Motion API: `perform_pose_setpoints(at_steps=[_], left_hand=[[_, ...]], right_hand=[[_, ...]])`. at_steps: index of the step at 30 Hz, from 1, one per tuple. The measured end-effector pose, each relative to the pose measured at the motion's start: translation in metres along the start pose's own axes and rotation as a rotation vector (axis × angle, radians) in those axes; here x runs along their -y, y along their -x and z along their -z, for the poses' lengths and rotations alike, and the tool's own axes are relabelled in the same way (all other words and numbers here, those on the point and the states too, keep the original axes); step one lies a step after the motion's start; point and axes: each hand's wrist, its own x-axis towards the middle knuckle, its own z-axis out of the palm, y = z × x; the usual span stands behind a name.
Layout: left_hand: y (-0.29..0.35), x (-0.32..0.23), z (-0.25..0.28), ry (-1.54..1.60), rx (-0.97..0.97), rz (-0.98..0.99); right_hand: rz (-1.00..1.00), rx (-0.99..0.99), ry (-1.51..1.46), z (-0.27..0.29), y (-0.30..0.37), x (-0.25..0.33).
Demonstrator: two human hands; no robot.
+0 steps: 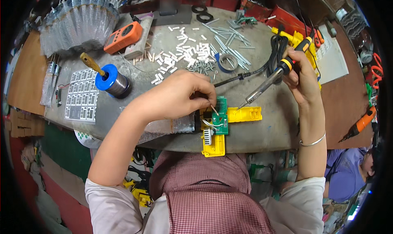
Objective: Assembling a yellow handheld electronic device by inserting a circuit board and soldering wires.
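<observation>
Green circuit board (221, 116) on yellow jig (244, 114) is approached by solder wire (214, 109) pinched in left hand (180, 95); soldering iron (273, 79) is gripped by right hand (302, 77)

Left hand (180, 95) reaching in from the lower left, forearm bare, wrist bent, fingertips (211, 101) pinched together and pointing down to the right. Right hand (301, 76) raised on an upright forearm, fingers curled closed in a pen-like grip, bangle at the wrist.
</observation>
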Motion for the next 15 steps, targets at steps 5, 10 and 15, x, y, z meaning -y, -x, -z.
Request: perform_pose_setpoints(at_steps=[5, 10, 15], left_hand=[[-0.005, -0.008, -0.003, -0.486, 0.118, -0.031], [-0.008, 0.001, -0.010, -0.485, 0.142, -0.028], [-0.009, 0.001, -0.014, -0.489, 0.138, -0.016]], right_hand=[[-0.061, -0.101, 0.128, -0.016, 0.004, -0.022], [-0.040, -0.119, 0.186, -0.027, 0.014, -0.036], [-0.028, -0.097, 0.174, -0.032, 0.018, -0.042]])
